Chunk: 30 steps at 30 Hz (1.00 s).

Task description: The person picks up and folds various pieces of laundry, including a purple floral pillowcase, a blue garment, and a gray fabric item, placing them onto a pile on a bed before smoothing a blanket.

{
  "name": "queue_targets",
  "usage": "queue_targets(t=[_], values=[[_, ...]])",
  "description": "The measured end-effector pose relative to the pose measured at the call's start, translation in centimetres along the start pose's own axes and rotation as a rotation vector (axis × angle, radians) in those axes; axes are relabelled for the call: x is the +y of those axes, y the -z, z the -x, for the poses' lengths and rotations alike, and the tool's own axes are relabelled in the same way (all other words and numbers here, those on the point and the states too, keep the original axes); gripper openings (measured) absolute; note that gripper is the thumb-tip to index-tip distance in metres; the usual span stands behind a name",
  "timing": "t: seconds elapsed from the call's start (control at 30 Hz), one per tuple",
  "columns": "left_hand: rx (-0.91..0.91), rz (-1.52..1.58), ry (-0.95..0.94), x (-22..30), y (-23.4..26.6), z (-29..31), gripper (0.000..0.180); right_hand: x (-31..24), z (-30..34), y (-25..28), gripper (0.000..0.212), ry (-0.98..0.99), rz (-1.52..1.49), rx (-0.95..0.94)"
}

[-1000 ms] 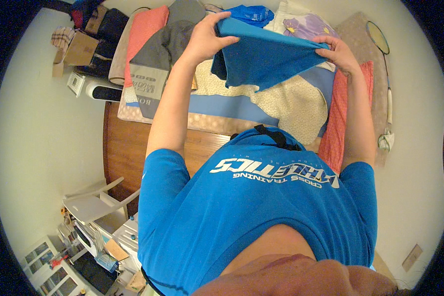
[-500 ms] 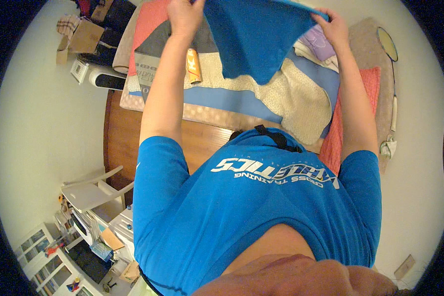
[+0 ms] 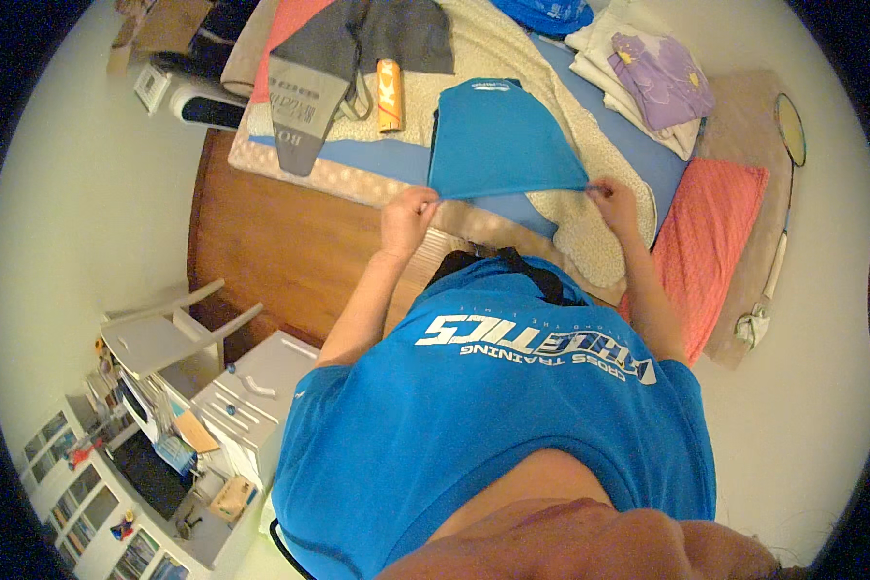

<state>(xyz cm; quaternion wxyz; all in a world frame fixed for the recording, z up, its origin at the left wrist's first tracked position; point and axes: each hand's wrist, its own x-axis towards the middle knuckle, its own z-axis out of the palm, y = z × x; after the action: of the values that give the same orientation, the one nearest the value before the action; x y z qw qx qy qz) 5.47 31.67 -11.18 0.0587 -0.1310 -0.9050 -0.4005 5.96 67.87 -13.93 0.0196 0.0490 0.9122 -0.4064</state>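
A blue folded garment [image 3: 503,145] is stretched out over the bed's near side, with a small white print at its far end. At its near left corner my left hand [image 3: 409,220] pinches the cloth. My right hand [image 3: 613,206] grips the near right corner, so the edge between them is pulled straight. Whether the garment touches the bedding below I cannot tell. To the left of it an orange and white cylindrical tube [image 3: 390,97] lies on a cream textured blanket [image 3: 469,43]. Farther left is a dark grey bag [image 3: 321,72] with a lighter printed panel.
A folded purple flowered cloth [image 3: 657,79] rests on white folded cloths [image 3: 594,48] at the far right. A coral pillow [image 3: 710,242] and a badminton racket [image 3: 790,145] lie on the right. Behind on the left stand a white chair [image 3: 155,338] and a white cabinet [image 3: 246,396].
Both hands have come down and toward me with the blue garment, which was held up at the far side. It now spreads flatter, uncovering the bag, the tube and the folded cloths.
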Motion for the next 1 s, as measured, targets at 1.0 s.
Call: queue_targets(t=[1.0], values=[[-0.179, 0.138, 0.327, -4.9, -4.5, 8.2, 0.018, 0.3, 6.0, -5.2, 0.033, -0.13, 0.085, -0.126]])
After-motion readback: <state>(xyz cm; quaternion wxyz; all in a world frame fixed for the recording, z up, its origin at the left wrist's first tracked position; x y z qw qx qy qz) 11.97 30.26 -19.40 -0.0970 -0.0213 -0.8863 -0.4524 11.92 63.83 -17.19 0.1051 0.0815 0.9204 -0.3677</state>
